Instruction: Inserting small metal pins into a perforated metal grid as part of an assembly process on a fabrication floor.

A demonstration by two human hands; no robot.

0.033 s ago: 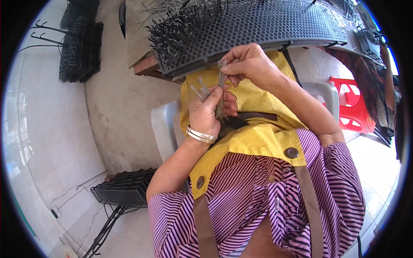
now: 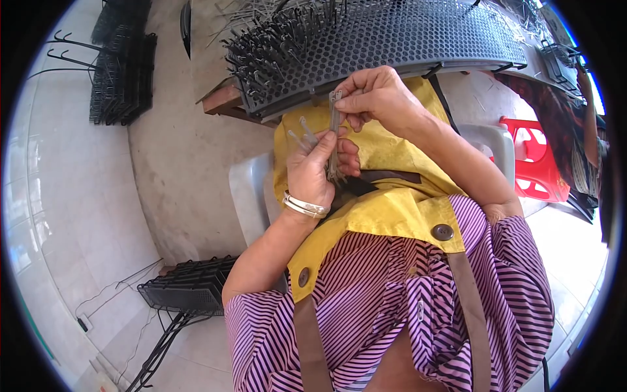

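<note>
My left hand (image 2: 312,175), with pale bangles at its wrist, is closed around a bunch of thin grey metal strips (image 2: 334,119) with small looped ends. A few of them fan out to the left past the thumb; their lower ends are partly hidden by the palm. With thumb and fingertips my right hand (image 2: 385,99) pinches the top of the upright strips. Both hands are over the yellow apron (image 2: 392,147) on my lap. Just beyond them stands a black perforated rack (image 2: 405,42), its left end crowded with upright dark hooked pieces (image 2: 274,55).
Loose thin strips (image 2: 245,12) lie behind the rack. Black racks (image 2: 124,78) stand at the far left, another black perforated rack (image 2: 186,287) at the lower left. At right are a red plastic stool (image 2: 539,160) and another person's arm (image 2: 591,124).
</note>
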